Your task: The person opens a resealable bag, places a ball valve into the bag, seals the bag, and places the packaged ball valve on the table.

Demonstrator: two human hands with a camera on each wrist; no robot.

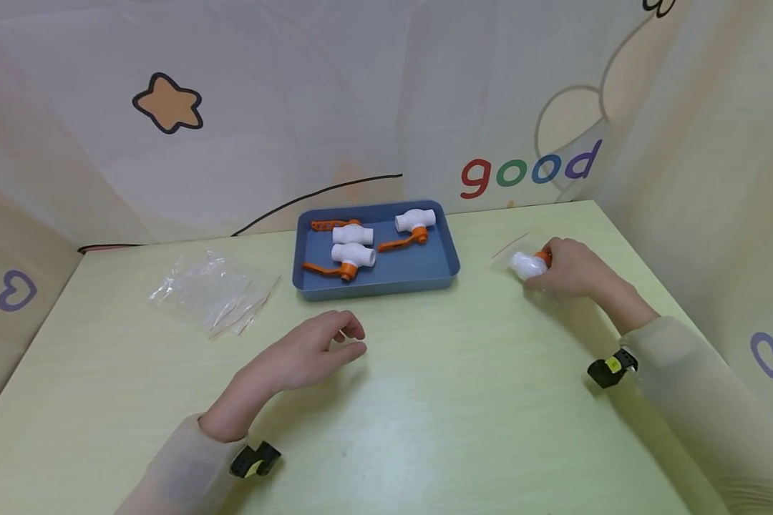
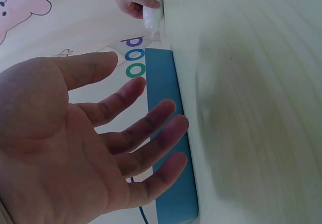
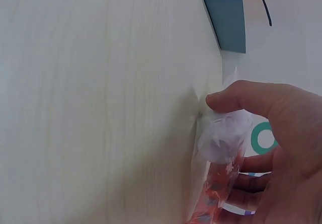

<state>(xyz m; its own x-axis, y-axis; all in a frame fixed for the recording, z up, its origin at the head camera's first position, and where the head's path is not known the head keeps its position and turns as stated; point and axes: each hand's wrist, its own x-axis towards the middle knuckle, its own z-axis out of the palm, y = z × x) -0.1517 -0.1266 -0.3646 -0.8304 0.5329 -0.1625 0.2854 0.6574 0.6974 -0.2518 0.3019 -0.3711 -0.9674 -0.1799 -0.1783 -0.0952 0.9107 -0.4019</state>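
My right hand [image 1: 573, 268] holds a bagged white ball valve [image 1: 527, 265] with an orange handle, at the right of the table. In the right wrist view the valve's white body [image 3: 221, 138] and orange handle [image 3: 214, 196] show through a clear plastic bag; the thumb lies on one side and the fingers on the other. My left hand [image 1: 312, 348] hovers in front of the blue tray, fingers loosely bent and apart, holding nothing; its palm [image 2: 65, 148] faces the left wrist camera. Three more white valves, among them one at the right [image 1: 415, 219], lie in the tray.
The blue tray [image 1: 419, 282] stands at the back middle of the table [image 1: 438, 408]. Several clear zip bags [image 1: 209, 290] lie flat to its left. A printed curtain [image 1: 361, 93] hangs behind the table and along its sides.
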